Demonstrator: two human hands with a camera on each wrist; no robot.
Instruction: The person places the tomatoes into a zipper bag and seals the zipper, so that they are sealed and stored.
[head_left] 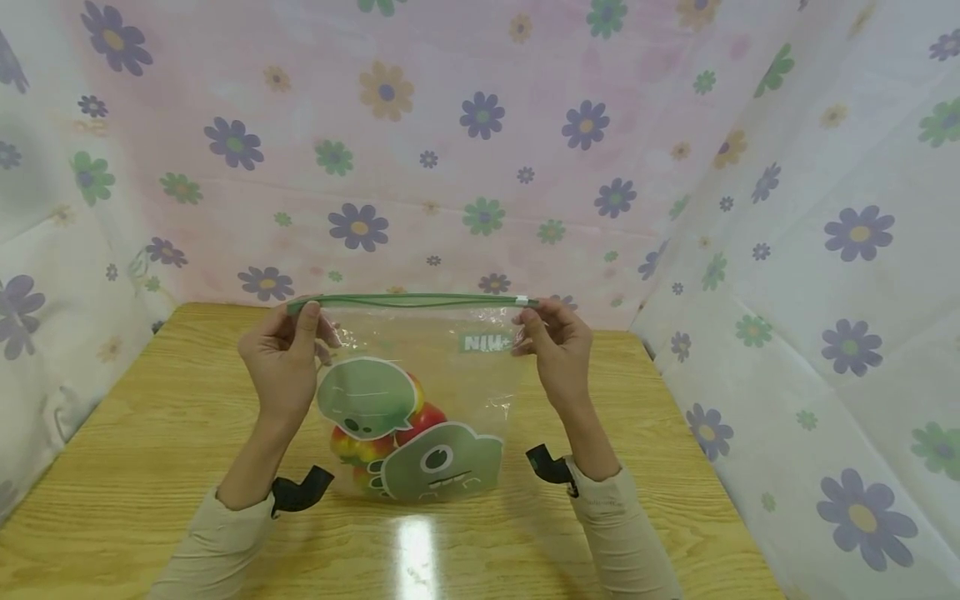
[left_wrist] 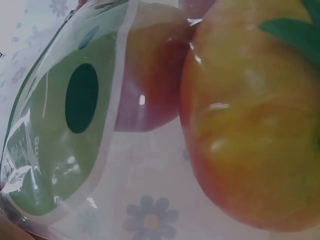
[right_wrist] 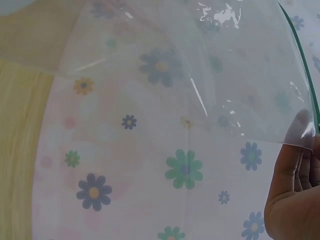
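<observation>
A clear zip bag [head_left: 491, 383] with green cartoon prints and a green zip strip [head_left: 405, 300] is held upright by its two top corners. My left hand [head_left: 288, 358] pinches the left corner, thumb in front. The right corner is pinched by my right hand [head_left: 561, 354], close to the white slider [head_left: 522, 299]. Along the middle, the strip's two edges bow slightly apart. Inside the bag, low on the left, are several red-and-yellow fruits [head_left: 427, 419], partly hidden by the prints. One large fruit [left_wrist: 250, 130] with green leaves fills the left wrist view.
Beneath the bag is a wood-grain table [head_left: 165, 467]. Flower-patterned sheets [head_left: 420, 167] stand behind it and along both sides. Black wrist mounts [head_left: 300, 490] stick out from both sleeves near the bag's lower sides.
</observation>
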